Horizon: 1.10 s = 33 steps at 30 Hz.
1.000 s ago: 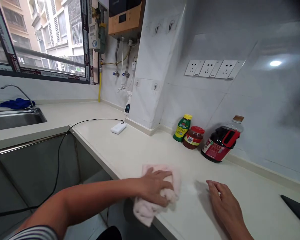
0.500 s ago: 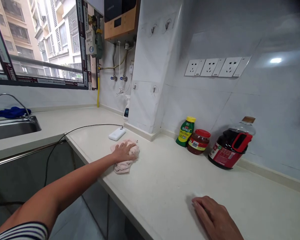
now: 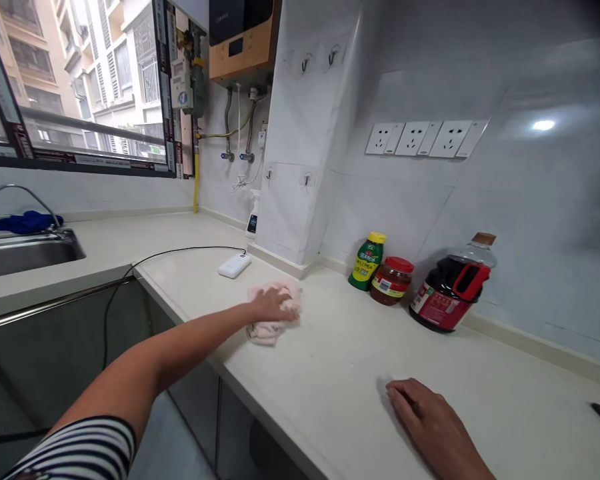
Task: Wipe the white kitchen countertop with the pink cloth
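Left hand (image 3: pixel 270 305), slightly blurred: fingers partly bent, closed over a bunched fold of pale pink cloth (image 3: pixel 265 334); cloth flat beneath and around the palm, lying on the white counter (image 3: pixel 330 390) near its front edge. Right hand (image 3: pixel 430 420): fingers loosely curled, resting low at the counter; undersides hidden, contents cannot be told. Near the cloth: white device (image 3: pixel 235 265) with black cable (image 3: pixel 185 249). Along the wall, left to right: yellow-capped green bottle (image 3: pixel 367 265), red-lidded jar (image 3: pixel 391 283), large dark bottle with red handle (image 3: pixel 440 303). Farther: spray bottle (image 3: pixel 252 220), steel sink (image 3: pixel 35 255), blue cloth (image 3: pixel 25 223)
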Motion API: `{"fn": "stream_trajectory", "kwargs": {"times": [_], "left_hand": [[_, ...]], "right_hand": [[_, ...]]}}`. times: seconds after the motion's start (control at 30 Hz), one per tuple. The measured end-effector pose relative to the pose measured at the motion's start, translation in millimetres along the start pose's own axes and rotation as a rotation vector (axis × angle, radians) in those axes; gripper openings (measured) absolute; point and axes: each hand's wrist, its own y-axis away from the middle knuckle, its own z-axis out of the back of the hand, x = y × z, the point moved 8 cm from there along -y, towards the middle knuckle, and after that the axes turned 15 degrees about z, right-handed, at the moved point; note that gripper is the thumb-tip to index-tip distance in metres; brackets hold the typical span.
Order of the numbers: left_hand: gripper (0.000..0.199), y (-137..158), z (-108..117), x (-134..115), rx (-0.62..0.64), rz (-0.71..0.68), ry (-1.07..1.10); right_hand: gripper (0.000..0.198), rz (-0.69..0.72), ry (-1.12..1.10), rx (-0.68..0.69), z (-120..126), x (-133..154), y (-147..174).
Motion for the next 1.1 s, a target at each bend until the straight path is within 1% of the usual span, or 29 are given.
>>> {"fn": "stream_trajectory", "kwargs": {"times": [0.07,0.13,0.17,0.2,0.27,0.33,0.37,0.4,0.47,0.53,0.57,0.6,0.67,0.73,0.8,0.87,0.97,1.03,1.1], "left_hand": [[0.076,49,-14,-21,0.034,-0.165,0.005],[0.072,100,-25,-34,0.07,-0.329,0.034],[0.069,121,-29,-35,0.085,-0.385,0.054],[0.066,137,-30,-32,0.09,-0.409,0.074],[0.058,152,-26,-11,0.068,-0.388,0.099],[0.054,148,-13,25,-0.002,-0.291,0.088],[0.053,141,-4,48,-0.054,-0.206,0.073],[0.052,133,8,74,-0.112,-0.104,0.058],[0.05,118,31,132,-0.217,0.175,0.032],[0.052,112,50,176,-0.284,0.361,0.028],[0.053,112,57,192,-0.31,0.426,0.029],[0.055,113,62,202,-0.334,0.469,0.03],[0.057,117,66,207,-0.372,0.52,0.029],[0.056,124,59,194,-0.398,0.514,0.024],[0.053,133,44,166,-0.414,0.459,0.013],[0.05,147,24,125,-0.444,0.344,0.023],[0.046,176,-6,53,-0.524,0.111,0.112],[0.045,196,-26,6,-0.558,-0.019,0.182],[0.05,215,-47,-41,-0.596,-0.149,0.244]], "right_hand": [[0.043,-0.032,-0.029,-0.033,3,0,2],[0.045,-0.056,-0.055,-0.042,5,-2,5],[0.046,-0.069,-0.063,-0.045,6,-4,7],[0.047,-0.085,-0.066,-0.051,7,-6,9],[0.047,-0.118,-0.066,-0.068,9,-9,14],[0.048,-0.149,-0.062,-0.086,12,-10,16],[0.048,-0.159,-0.059,-0.09,14,-10,17],[0.048,-0.166,-0.054,-0.095,16,-8,17],[0.047,-0.165,-0.044,-0.108,20,-5,15],[0.046,-0.141,-0.03,-0.132,25,1,11],[0.045,-0.122,-0.024,-0.147,27,4,9],[0.045,-0.104,-0.02,-0.158,29,7,7],[0.043,-0.076,-0.009,-0.173,31,13,5],[0.042,-0.054,0.005,-0.185,32,18,3],[0.041,-0.037,0.016,-0.19,33,21,1],[0.04,-0.018,0.017,-0.201,33,23,0],[0.039,-0.01,0.012,-0.229,36,23,-1],[0.039,-0.029,0.009,-0.245,38,20,0],[0.04,-0.067,0.014,-0.259,41,14,2]]}}
